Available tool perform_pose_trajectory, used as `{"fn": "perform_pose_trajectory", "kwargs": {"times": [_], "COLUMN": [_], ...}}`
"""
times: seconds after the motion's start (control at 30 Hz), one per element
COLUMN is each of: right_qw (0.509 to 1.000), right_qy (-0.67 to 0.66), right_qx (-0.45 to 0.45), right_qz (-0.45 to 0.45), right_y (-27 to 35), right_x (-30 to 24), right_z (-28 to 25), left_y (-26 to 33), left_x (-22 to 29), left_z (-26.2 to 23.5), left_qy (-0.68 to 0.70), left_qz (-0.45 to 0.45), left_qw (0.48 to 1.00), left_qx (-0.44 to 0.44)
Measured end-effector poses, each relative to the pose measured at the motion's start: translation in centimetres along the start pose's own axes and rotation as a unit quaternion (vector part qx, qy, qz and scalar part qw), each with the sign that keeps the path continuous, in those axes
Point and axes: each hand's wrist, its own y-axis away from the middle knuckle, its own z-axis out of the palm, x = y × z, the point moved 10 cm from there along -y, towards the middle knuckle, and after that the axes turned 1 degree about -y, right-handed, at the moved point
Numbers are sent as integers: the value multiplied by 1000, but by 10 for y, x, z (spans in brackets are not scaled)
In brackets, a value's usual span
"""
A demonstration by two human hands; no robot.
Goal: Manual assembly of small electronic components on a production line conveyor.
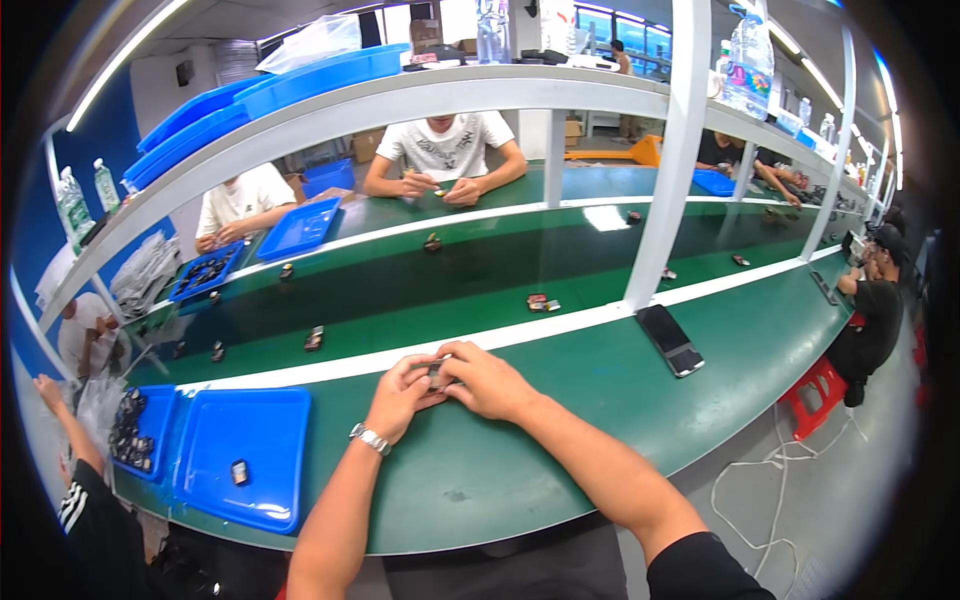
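Observation:
My left hand (396, 402), with a metal watch on its wrist, and my right hand (484, 382) meet over the green worktop near its middle. Their fingers are closed round a small dark piece (435, 374), mostly covered, so its exact kind does not show. To the left lies a blue tray (270, 430) with one small black-and-white block (239, 472) in it. Beside that stands a blue bin (163, 410) heaped with several dark small parts (131, 430).
A white rail (480, 345) divides my worktop from the green conveyor belt (390, 310), which carries several small parts, among them a reddish pair (542, 303). A phone (670, 340) lies to the right. A white post (670, 200) rises beyond. People sit opposite and at both sides.

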Motion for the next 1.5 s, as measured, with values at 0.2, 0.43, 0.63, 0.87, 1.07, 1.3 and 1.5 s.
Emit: {"fn": "perform_pose_trajectory", "kwargs": {"times": [0.2,0.43,0.63,0.87,1.07,1.3,1.5], "right_qw": [1000,999,999,997,995,982,988], "right_qy": [7,-24,-40,-66,-86,-182,-146], "right_qx": [20,-6,8,2,7,-8,15], "right_qz": [-7,23,28,50,52,44,37], "right_y": [-1,0,-1,-3,-3,-5,-1], "right_x": [1,7,9,15,16,11,15], "right_z": [-5,6,6,6,8,9,3], "left_y": [0,-1,3,1,2,5,-1], "left_x": [8,5,8,11,10,7,3], "left_z": [7,0,7,12,10,4,11], "left_qy": [-33,-3,11,-4,-6,3,8], "left_qz": [6,12,19,29,19,2,9], "left_qw": [999,999,997,995,995,996,995], "left_qx": [-18,-33,-70,-96,-102,-87,-100]}}
